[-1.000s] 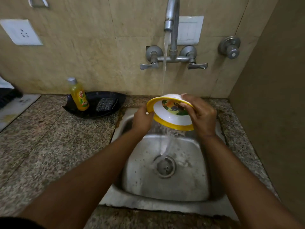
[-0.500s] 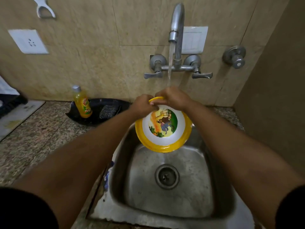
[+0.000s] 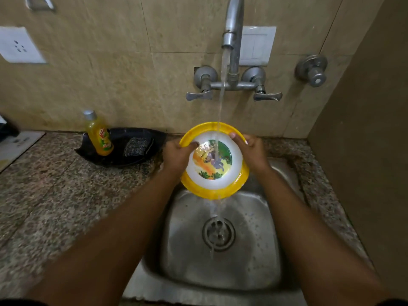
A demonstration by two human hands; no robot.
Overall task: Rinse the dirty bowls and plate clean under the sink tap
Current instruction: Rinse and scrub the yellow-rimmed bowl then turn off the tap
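over the sink (image 3: 260,217), the yellow-rimmed bowl (image 3: 213,161) sits tilted under the tap (image 3: 231,29) stream, the left hand (image 3: 176,156) and right hand (image 3: 250,152) each pinching its rim with curled fingers. wet plastic could slip and drop into the basin.

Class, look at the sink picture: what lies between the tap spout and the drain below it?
In the head view, the yellow-rimmed white picture bowl, gripped by both hands, sits between the steel tap spout and the round drain, with the water stream striking it.
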